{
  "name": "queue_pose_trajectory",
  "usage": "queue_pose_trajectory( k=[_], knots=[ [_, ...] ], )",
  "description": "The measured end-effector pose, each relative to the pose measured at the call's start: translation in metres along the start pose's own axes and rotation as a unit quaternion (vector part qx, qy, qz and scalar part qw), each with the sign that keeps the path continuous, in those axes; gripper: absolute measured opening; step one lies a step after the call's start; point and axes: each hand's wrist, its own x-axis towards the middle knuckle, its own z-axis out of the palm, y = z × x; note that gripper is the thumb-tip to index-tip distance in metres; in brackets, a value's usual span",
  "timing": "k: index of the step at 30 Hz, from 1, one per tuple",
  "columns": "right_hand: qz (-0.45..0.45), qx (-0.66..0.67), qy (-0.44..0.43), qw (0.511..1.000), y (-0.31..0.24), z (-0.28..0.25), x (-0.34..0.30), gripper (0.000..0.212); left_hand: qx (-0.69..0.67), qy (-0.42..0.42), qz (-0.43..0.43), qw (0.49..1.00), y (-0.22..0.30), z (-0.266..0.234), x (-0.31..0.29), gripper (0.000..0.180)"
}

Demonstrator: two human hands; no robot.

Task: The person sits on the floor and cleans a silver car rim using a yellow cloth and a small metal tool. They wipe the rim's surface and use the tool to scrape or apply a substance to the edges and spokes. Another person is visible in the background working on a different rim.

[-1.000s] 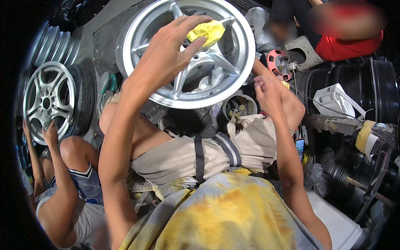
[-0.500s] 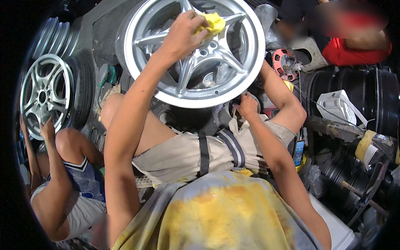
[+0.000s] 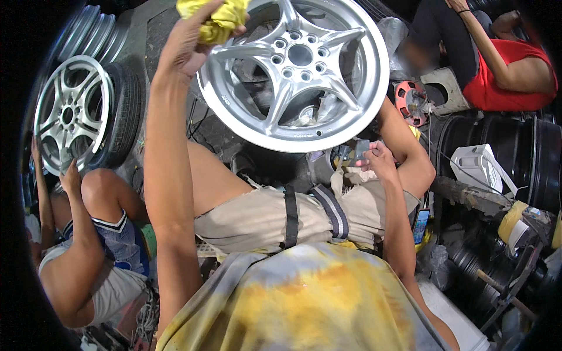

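Observation:
A silver multi-spoke alloy wheel (image 3: 319, 82) lies tilted in front of me, over my bent legs. My left hand (image 3: 186, 50) is closed around a crumpled yellow cloth (image 3: 219, 20), raised by the wheel's upper left edge. Below the wheel's lower right rim, my right hand (image 3: 377, 162) pinches a small flat grey piece (image 3: 362, 148) between thumb and fingers. Just beneath the rim, next to that hand, stands a grey container (image 3: 319, 168), partly hidden by the wheel.
On the left, a co-worker (image 3: 88, 275) holds another silver wheel (image 3: 68, 114) beside a black tyre (image 3: 124, 117). A person in red (image 3: 509, 76) sits at the upper right. Dark wheel barrels (image 3: 515, 146), a white plastic part (image 3: 477, 167), a red reel (image 3: 410, 102) and a phone (image 3: 421, 226) are on the right.
My left hand has moved left with the cloth, from the hub to the wheel's outer edge. My right hand has come up from the container, and the grey piece now shows in it.

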Motion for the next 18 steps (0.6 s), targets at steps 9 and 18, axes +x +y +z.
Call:
queue_pose_trajectory(
  k=[9, 18],
  knots=[
    [-0.072, -0.085, 0.099, 0.989, -0.085, 0.017, -0.081, 0.027, 0.178, -0.102, -0.154, 0.966, -0.007, 0.093, -0.056, 0.045],
    [-0.143, 0.342, -0.122, 0.921, -0.066, 0.117, -0.119, 0.048, 0.454, -0.188, 0.250, 0.834, -0.085, 0.185, -0.144, 0.041]
  ],
)
